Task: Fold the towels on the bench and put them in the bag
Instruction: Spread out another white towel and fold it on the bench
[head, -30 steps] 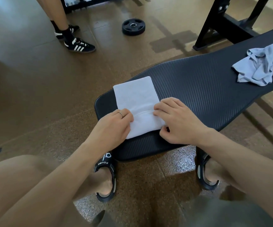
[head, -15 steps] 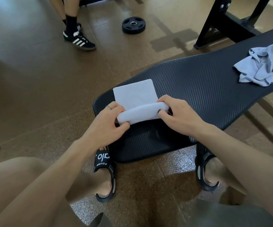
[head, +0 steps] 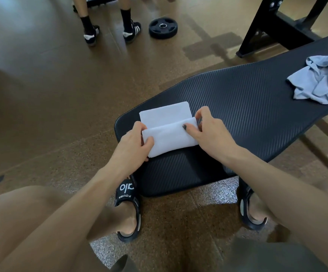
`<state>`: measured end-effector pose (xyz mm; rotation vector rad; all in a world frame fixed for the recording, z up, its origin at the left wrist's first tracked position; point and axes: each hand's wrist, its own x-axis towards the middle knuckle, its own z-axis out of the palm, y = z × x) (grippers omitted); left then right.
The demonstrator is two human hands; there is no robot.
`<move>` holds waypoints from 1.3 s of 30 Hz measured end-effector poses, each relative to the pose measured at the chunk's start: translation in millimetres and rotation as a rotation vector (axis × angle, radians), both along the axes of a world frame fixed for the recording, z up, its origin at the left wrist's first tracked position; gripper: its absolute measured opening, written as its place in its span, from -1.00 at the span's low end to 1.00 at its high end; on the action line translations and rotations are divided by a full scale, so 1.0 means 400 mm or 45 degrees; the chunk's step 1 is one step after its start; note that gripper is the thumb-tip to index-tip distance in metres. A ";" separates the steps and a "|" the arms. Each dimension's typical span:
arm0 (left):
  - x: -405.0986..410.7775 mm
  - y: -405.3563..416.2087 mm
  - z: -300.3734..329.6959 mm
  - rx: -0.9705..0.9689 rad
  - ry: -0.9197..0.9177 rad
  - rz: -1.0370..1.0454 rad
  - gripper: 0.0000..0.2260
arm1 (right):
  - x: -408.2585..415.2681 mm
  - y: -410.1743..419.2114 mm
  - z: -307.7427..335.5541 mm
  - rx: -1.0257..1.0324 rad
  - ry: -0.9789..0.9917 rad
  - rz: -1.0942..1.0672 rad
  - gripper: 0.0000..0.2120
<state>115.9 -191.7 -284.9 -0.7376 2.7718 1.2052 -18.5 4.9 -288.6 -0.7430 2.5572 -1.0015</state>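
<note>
A white towel (head: 169, 126) lies on the near end of the black ribbed bench (head: 247, 107), its near half folded over toward the far edge. My left hand (head: 133, 144) pinches the fold's left end, thumb on top. My right hand (head: 208, 134) grips the fold's right end, thumb pressed on the cloth. A crumpled pale blue towel (head: 318, 79) sits on the bench at the far right, apart from both hands. No bag is in view.
Another person's legs in black shoes (head: 110, 32) stand on the brown floor at the back. A black weight plate (head: 163, 28) lies beside them. A black rack frame (head: 277, 24) stands behind the bench. My sandalled feet (head: 128, 211) flank the bench end.
The towel's near half has been lifted and rolled forward over the far half by both hands. The person at the back has stepped to the right.
</note>
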 end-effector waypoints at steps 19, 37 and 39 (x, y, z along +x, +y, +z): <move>0.010 0.028 -0.001 -0.987 0.120 -0.566 -0.48 | 0.021 0.036 -0.006 0.360 0.724 0.503 -0.44; -0.006 -0.009 0.053 -0.400 0.105 -0.353 -0.78 | 0.013 0.035 0.025 -0.040 0.015 0.236 -0.75; -0.010 -0.019 0.045 -0.322 0.085 -0.325 -0.79 | 0.012 0.030 0.021 -0.031 -0.042 0.208 -0.75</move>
